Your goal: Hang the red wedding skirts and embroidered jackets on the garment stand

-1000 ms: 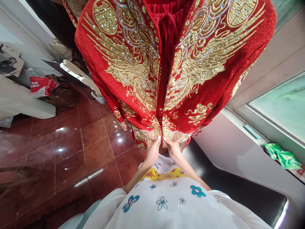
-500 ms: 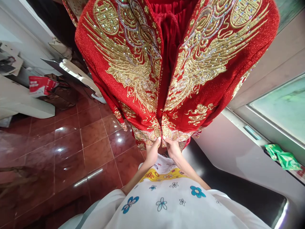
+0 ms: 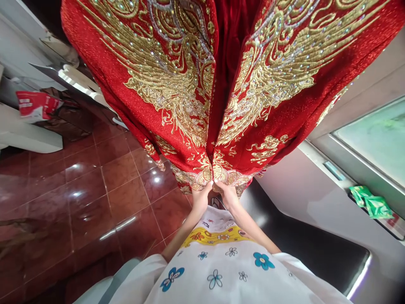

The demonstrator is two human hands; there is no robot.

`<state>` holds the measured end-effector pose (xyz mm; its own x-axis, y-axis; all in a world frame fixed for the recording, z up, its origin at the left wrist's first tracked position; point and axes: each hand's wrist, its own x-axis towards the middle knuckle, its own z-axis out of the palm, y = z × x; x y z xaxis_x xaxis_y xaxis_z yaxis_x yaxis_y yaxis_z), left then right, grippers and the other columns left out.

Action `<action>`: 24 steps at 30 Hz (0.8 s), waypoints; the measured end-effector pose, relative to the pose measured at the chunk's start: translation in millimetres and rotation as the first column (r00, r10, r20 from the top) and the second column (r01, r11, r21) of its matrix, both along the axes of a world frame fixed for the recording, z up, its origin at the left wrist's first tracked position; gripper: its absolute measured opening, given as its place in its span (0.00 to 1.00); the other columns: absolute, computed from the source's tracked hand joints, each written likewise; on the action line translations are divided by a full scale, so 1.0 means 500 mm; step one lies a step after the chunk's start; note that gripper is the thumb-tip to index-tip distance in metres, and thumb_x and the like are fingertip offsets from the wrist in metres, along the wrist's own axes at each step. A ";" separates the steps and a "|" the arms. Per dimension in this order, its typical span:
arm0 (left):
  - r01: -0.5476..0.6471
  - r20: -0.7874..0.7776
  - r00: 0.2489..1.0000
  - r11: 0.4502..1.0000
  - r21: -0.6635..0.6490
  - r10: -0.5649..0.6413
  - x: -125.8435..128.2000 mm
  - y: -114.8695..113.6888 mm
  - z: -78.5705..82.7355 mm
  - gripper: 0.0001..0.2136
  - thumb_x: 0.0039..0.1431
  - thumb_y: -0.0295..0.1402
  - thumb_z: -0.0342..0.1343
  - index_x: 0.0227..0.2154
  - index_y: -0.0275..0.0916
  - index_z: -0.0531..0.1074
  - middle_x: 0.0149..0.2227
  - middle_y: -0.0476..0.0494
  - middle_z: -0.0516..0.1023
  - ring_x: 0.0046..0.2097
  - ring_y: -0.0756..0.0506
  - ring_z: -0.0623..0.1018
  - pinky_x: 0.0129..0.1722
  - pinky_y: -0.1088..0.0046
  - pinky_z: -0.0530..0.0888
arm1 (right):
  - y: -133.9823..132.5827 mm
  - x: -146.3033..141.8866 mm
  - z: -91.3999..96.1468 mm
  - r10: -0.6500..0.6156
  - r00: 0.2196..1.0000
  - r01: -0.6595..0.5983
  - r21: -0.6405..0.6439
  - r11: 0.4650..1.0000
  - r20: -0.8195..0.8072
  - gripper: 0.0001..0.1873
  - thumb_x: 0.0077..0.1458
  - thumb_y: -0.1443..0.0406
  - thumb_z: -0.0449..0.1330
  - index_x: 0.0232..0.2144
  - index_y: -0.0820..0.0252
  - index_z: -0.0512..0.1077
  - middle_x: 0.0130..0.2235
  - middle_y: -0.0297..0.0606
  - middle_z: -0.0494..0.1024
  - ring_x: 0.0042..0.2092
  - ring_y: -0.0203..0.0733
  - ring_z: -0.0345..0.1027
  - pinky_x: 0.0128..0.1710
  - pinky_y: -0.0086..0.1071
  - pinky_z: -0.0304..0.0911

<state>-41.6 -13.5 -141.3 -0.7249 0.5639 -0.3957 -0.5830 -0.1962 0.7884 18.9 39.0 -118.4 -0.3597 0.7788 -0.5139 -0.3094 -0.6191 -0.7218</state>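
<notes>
A red jacket [image 3: 259,126] with gold embroidery and sparkling beads hangs in front of me, its front edges apart at the top and meeting near the hem. My left hand [image 3: 201,196] pinches the hem of the left front panel, thumb on top. Right beside it, my right hand [image 3: 228,194] pinches the hem of the other panel the same way. Both thumbs lie close together at the centre line; the fingers behind the cloth are hidden. Darker red gathered fabric [image 3: 230,46] shows between the panels.
A black padded bench [image 3: 310,236] stands to the right along a wall. Green packets [image 3: 370,202] lie on the ledge under a window [image 3: 376,131]. At the left a red-and-white bag [image 3: 36,105] rests near a white stand [image 3: 34,137], above glossy red floor tiles [image 3: 123,181].
The jacket's upper part looks larger and nearer, and my view has shifted slightly. Both hands keep their pinch on the hem, the two panel edges held close together.
</notes>
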 end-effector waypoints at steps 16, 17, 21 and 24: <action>0.053 -0.126 0.990 0.993 -0.107 -0.067 -0.027 0.014 -0.035 0.11 0.41 0.28 0.65 0.30 0.35 0.72 0.32 0.46 0.77 0.33 0.51 0.75 0.36 0.74 0.72 | 0.020 0.002 -0.052 0.489 0.832 -0.408 -0.307 0.860 0.262 0.25 0.52 0.45 0.53 0.33 0.62 0.68 0.24 0.35 0.72 0.21 0.33 0.64 0.20 0.26 0.61; 0.071 -0.122 0.989 0.992 -0.103 -0.083 -0.028 0.014 -0.036 0.11 0.41 0.29 0.65 0.30 0.35 0.72 0.31 0.47 0.77 0.32 0.51 0.75 0.36 0.74 0.72 | 0.023 0.002 -0.053 0.506 0.824 -0.428 -0.304 0.851 0.256 0.25 0.52 0.44 0.53 0.33 0.62 0.68 0.23 0.35 0.72 0.21 0.33 0.64 0.19 0.26 0.62; 0.137 -0.106 0.984 0.987 -0.089 -0.146 -0.028 0.012 -0.037 0.13 0.39 0.28 0.66 0.31 0.35 0.73 0.32 0.46 0.78 0.33 0.50 0.76 0.37 0.73 0.72 | 0.021 -0.004 -0.046 0.497 0.839 -0.420 -0.315 0.851 0.223 0.25 0.53 0.45 0.53 0.32 0.61 0.68 0.22 0.34 0.71 0.21 0.33 0.64 0.20 0.27 0.63; 0.175 -0.103 0.977 0.980 -0.096 -0.185 -0.026 0.010 -0.032 0.14 0.39 0.28 0.66 0.33 0.35 0.74 0.35 0.45 0.78 0.35 0.49 0.77 0.40 0.71 0.72 | 0.013 -0.010 -0.041 0.464 0.859 -0.388 -0.316 0.866 0.216 0.25 0.53 0.44 0.53 0.30 0.61 0.68 0.22 0.33 0.70 0.22 0.33 0.64 0.21 0.27 0.65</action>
